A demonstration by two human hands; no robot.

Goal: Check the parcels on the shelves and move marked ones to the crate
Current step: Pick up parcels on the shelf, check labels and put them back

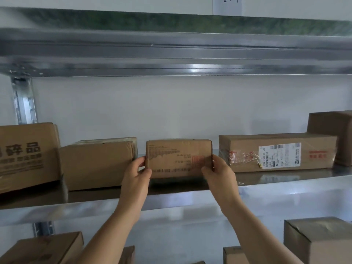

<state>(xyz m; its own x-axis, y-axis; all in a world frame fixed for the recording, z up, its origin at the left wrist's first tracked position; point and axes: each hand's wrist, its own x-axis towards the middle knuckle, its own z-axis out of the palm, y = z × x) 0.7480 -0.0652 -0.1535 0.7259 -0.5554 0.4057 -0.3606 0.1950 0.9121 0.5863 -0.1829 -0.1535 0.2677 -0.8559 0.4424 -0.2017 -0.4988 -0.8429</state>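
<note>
You hold a small box [179, 158] with both hands at the middle of the middle shelf [285, 180], its long printed face turned towards you. Your left hand [136, 175] grips the box's left end, thumb on the near face and the other fingers [140, 161] curled round the edge. Your right hand [219, 174] grips the right end in the same way, thumb low on the near face and fingers [217, 161] wrapped round the corner. You cannot tell whether the box's bottom rests on the shelf or hangs just above it; a dark shadow lies beneath it. The near face carries faded print and a pale red stamp, too blurred to read. Just left of it stands a plain box [97, 164], and further left a bigger printed box [26, 155] with large dark characters. To the right, apart from your right hand, lies a long box [276, 152] with a white label [280, 156] and clear tape on its near face. Behind its right end stands a taller box [331, 134]. Above runs the metal upper shelf [171, 52], with a paper sign [227, 4] reading "2 · 1" on the wall. Below the middle shelf, more boxes show at the lower left [42, 248] and lower right [320, 242].
</note>
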